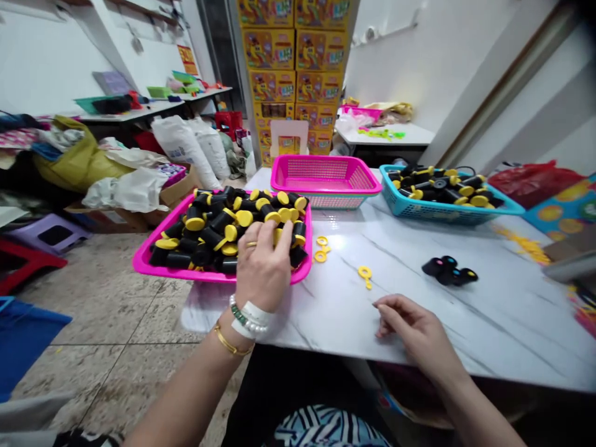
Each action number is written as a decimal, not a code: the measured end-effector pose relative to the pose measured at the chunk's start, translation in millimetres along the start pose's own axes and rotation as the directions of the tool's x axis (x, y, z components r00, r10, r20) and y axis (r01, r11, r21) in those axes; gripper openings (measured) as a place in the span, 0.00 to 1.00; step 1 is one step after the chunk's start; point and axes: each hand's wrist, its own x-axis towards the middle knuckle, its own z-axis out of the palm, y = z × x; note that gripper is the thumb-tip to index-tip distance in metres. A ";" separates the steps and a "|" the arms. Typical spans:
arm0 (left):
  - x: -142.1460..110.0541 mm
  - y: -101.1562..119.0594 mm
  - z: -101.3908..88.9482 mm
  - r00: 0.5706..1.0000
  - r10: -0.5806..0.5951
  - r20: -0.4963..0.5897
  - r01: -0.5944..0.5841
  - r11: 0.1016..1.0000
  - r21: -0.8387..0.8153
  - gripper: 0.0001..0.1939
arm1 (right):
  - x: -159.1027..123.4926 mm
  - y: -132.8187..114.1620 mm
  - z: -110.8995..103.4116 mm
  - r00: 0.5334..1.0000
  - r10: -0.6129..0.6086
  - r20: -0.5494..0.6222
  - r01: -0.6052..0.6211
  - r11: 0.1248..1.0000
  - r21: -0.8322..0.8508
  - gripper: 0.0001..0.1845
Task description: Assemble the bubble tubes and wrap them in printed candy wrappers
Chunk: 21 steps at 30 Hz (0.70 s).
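My left hand (263, 264) reaches into a pink tray (144, 264) heaped with several black cylinders with yellow caps (218, 230); its fingers curl down onto the pieces at the tray's right side, and what they grip is hidden. My right hand (412, 329) rests on the white marble table (488, 310) near its front edge, fingers loosely curled, nothing visible in it. A yellow ring piece (365, 273) lies just beyond that hand. Two more yellow rings (321, 248) lie beside the tray.
An empty pink basket (326, 177) stands behind, on a teal one. A blue basket (442, 198) of black-and-yellow pieces sits at the back right. A small black clump of parts (449, 271) lies mid-table. Yellow cartons (298, 68), bags and stools (49, 233) fill the floor to the left.
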 end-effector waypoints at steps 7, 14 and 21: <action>-15.2 11.4 -6.1 0.967 0.008 -0.254 -0.012 1.000 -0.013 0.30 | 41.1 9.7 -16.9 0.952 -0.284 -0.112 0.192 0.844 -0.501 0.15; -74.0 56.3 18.6 0.961 0.255 0.108 -0.179 0.870 -0.460 0.14 | 78.3 -5.8 2.3 0.919 -0.370 0.135 0.292 0.409 -0.864 0.15; -96.1 56.0 47.0 0.939 0.285 0.193 -0.145 0.837 -0.528 0.13 | 59.7 2.2 -84.5 0.753 -0.627 -0.201 0.216 0.524 -0.824 0.16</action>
